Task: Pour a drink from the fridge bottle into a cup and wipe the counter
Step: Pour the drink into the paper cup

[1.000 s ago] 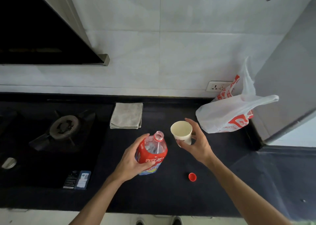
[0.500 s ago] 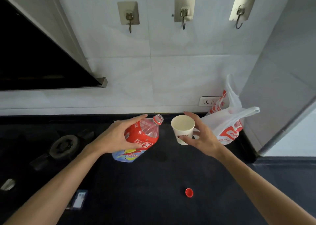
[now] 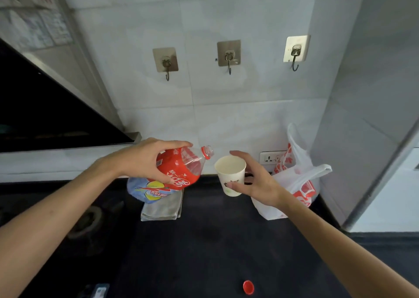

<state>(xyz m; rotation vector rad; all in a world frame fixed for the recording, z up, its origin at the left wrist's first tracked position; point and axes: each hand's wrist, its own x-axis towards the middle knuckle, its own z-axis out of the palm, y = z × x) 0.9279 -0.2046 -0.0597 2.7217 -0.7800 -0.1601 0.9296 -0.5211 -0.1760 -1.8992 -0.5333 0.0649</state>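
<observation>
— So where do things stand, biggest first?

— Well, I'm over the black counter (image 3: 215,241), with the white tiled wall (image 3: 226,116) behind it. My left hand (image 3: 145,159) is wrapped around the body of the bottle (image 3: 179,173), fingers curled over the red label, thumb underneath. The bottle is tipped almost flat, its open neck pointing right at the cup (image 3: 230,175). My right hand (image 3: 256,182) holds the cup in the air, fingers loosely closed round its far side and thumb on the near wall.

— Is anything pouring?

— I can't see a stream, and the cup looks empty inside. The neck is just beside the rim, not yet over it.

— How do I do this well?

— I'd bring the neck over the middle of the cup before tipping further, then tilt slowly, since a wide bottle can gulp and splash. I'd keep the cup upright, because a paper cup probably buckles if I squeeze.

— What's nearby?

— A plastic bag (image 3: 294,184) sits just behind my right hand, near a wall socket (image 3: 272,157). The folded cloth (image 3: 162,209) lies right under the bottle, handy for wiping. The stove burner (image 3: 90,220) is to the left. Three hooks (image 3: 229,57) hang on the wall. The red cap (image 3: 248,287) lies near the front edge, well clear.
</observation>
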